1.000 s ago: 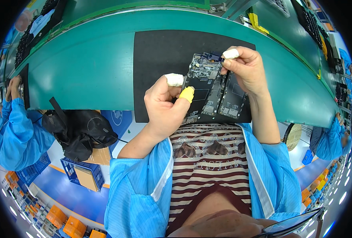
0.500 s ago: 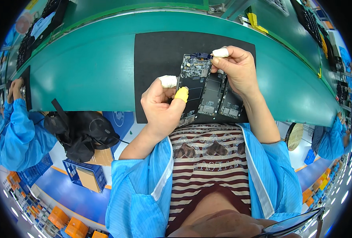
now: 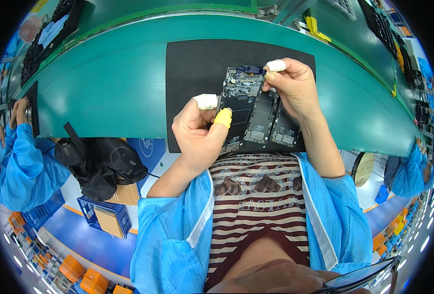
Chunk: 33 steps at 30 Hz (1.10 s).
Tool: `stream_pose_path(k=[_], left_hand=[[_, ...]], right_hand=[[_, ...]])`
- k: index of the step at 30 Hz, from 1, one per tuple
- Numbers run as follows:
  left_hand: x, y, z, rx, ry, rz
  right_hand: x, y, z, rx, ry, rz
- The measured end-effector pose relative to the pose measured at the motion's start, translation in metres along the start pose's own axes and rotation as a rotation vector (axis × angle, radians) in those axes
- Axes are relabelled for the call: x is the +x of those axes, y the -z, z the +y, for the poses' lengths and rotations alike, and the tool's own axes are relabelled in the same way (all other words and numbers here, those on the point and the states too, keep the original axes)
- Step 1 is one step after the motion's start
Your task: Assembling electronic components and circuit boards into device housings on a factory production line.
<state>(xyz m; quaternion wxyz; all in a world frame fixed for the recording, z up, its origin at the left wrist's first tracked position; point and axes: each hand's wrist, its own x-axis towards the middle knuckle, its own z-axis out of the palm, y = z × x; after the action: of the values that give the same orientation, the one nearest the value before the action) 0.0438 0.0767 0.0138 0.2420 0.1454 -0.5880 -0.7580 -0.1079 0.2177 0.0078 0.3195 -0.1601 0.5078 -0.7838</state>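
My left hand (image 3: 199, 134) is closed on the left edge of a black phone chassis (image 3: 237, 110), which has an exposed circuit board at its upper end. White wraps cover one finger, and a yellow cot covers the thumb. At the chassis's far end sits a dark blue piece (image 3: 251, 70). Its right end is pinched between the thumb and white-wrapped forefinger of my right hand (image 3: 293, 85). Two more phone chassis lie to the right, a middle one (image 3: 262, 115) and another (image 3: 284, 130), partly covered by my right hand.
A black mat (image 3: 192, 63) lies under the chassis on the green bench (image 3: 104, 93). A black bag (image 3: 104, 164) rests left of me, near a blue crate (image 3: 104, 215). Co-workers in blue sleeves work at the far left (image 3: 23, 161) and far right (image 3: 410, 171).
My right hand has shifted slightly to the right with the dark blue piece's end still in its pinch. The left hand has barely moved.
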Motion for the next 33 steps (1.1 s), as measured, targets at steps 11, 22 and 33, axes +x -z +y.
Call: stream_pose_path(k=[11,22,33], left_hand=[[-0.001,0.002,-0.007,0.179,-0.147,0.0],[0.0,0.0,-0.004,0.126,-0.125,-0.016],[0.004,0.001,-0.002,0.005,-0.011,-0.025]], right_hand=[[0.0,0.0,-0.007,-0.064,0.0,-0.021],[0.003,0.007,-0.016,-0.103,0.004,-0.123],[0.002,0.006,-0.019,-0.125,-0.027,-0.108]])
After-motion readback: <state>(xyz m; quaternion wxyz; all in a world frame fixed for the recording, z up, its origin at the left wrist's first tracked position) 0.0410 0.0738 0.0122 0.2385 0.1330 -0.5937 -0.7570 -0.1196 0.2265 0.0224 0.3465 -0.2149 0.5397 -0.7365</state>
